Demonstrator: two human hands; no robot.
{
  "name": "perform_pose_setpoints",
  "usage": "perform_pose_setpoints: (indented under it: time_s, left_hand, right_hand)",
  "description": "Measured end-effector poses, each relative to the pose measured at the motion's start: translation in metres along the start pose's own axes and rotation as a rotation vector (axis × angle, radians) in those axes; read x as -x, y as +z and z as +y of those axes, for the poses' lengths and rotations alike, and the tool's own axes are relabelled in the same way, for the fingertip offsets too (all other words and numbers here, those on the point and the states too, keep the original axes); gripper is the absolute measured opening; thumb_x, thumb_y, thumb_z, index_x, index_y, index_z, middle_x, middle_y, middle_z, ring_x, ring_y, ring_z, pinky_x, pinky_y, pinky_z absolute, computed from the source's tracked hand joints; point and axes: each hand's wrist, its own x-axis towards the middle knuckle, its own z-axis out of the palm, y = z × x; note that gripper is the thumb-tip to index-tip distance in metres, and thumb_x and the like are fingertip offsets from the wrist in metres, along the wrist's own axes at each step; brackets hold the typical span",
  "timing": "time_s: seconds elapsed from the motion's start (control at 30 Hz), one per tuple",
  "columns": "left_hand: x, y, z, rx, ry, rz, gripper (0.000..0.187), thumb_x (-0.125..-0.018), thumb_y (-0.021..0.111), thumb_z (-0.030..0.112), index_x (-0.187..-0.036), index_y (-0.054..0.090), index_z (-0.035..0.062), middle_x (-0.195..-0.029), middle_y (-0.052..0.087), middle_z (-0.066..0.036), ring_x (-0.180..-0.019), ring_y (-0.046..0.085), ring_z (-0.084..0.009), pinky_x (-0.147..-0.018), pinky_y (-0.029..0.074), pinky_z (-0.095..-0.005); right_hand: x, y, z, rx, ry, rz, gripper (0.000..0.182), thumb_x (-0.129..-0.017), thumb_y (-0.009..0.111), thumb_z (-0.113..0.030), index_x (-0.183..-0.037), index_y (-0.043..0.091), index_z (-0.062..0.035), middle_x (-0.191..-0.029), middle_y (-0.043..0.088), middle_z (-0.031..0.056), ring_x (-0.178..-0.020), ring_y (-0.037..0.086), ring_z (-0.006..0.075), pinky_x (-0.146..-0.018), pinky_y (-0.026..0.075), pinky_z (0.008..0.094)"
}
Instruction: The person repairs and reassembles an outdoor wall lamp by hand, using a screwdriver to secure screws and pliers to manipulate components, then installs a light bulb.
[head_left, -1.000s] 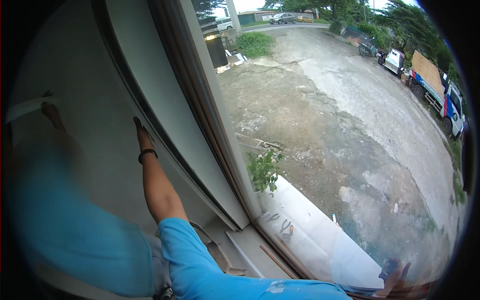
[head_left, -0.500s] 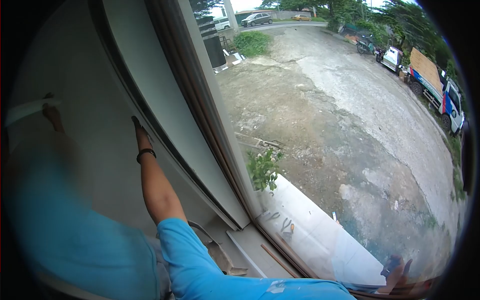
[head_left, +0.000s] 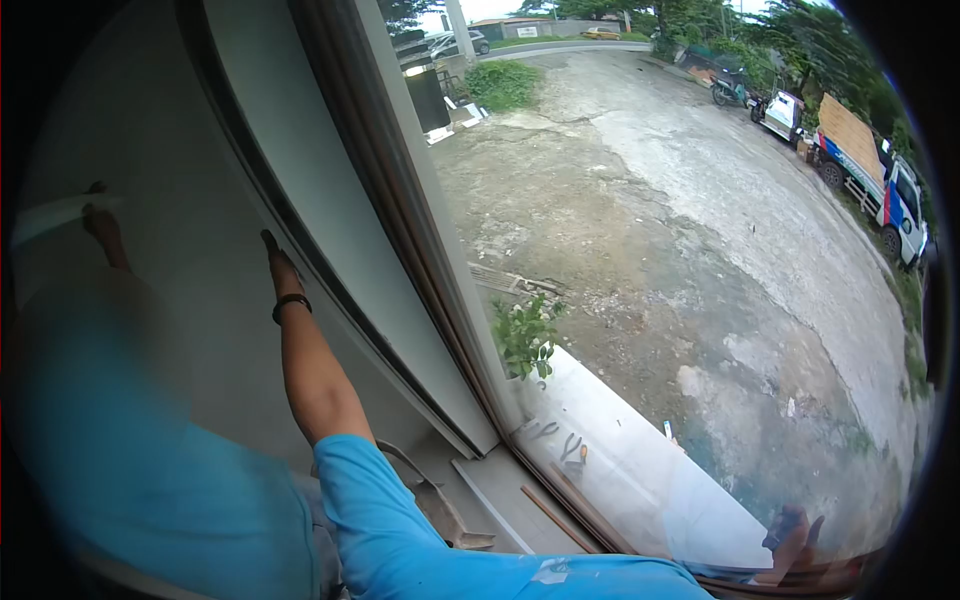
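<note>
My left arm reaches up from a blue sleeve, a dark band at the wrist. My left hand (head_left: pixel 279 265) lies stretched out, seen edge-on, against the pale panel (head_left: pixel 210 270) beside its dark curved edge strip (head_left: pixel 300 262). At the lower right, my right hand (head_left: pixel 795 545) is at the window glass, thumb apart from its fingers, overlapping the end of a white ledge (head_left: pixel 610 460); the nearby part is dim and distorted. Between the arms stands the brown window frame (head_left: pixel 400 225). Pliers (head_left: pixel 571 447) and an orange-handled tool (head_left: pixel 583 455) lie on the ledge.
A blurred blue-shirted figure (head_left: pixel 170 480) fills the left, its hand (head_left: pixel 103 225) raised at a white strip (head_left: pixel 60 215). A metal strip (head_left: pixel 490 505) and a brown rod (head_left: pixel 557 518) lie by the sill. Outside are a leafy plant (head_left: pixel 525 335) and a parked truck (head_left: pixel 860 170).
My left hand has shifted very slightly upward; my right hand stays almost where it was. Outside, the dark car on the road has moved left, behind the post.
</note>
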Motion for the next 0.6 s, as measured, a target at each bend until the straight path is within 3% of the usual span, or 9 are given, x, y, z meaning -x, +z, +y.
perform_pose_setpoints:
  time_s: [0.43,0.5,0.6]
  left_hand:
    - [-0.011,0.001,0.000,0.114,-0.003,-0.065,0.104,-0.090,0.030,0.088,-0.167,0.008,0.0200,-0.174,0.006,-0.009,-0.160,0.007,-0.0303,-0.125,0.006,-0.0574]
    - [-0.048,-0.009,-0.023,0.149,-0.001,-0.101,0.105,-0.089,0.031,0.089,-0.167,0.008,0.0206,-0.174,0.005,-0.010,-0.160,0.006,-0.0307,-0.124,0.005,-0.0588]
    - [-0.010,-0.001,-0.003,0.089,-0.033,-0.023,0.105,-0.090,0.031,0.088,-0.167,0.008,0.0197,-0.174,0.005,-0.010,-0.160,0.005,-0.0304,-0.124,0.006,-0.0578]
  right_hand:
    - [-0.003,-0.001,0.004,0.002,0.036,0.004,0.054,-0.095,0.065,-0.045,-0.129,0.054,-0.0038,-0.107,0.061,0.0144,-0.094,0.062,0.0290,-0.080,0.053,0.0439]
    - [-0.003,-0.003,0.005,0.002,0.030,0.001,0.055,-0.095,0.065,-0.045,-0.129,0.054,-0.0038,-0.107,0.061,0.0145,-0.094,0.062,0.0290,-0.080,0.053,0.0439]
    - [-0.003,-0.007,0.004,0.010,0.034,0.001,0.055,-0.095,0.065,-0.046,-0.130,0.054,-0.0039,-0.107,0.062,0.0145,-0.094,0.063,0.0290,-0.080,0.053,0.0438]
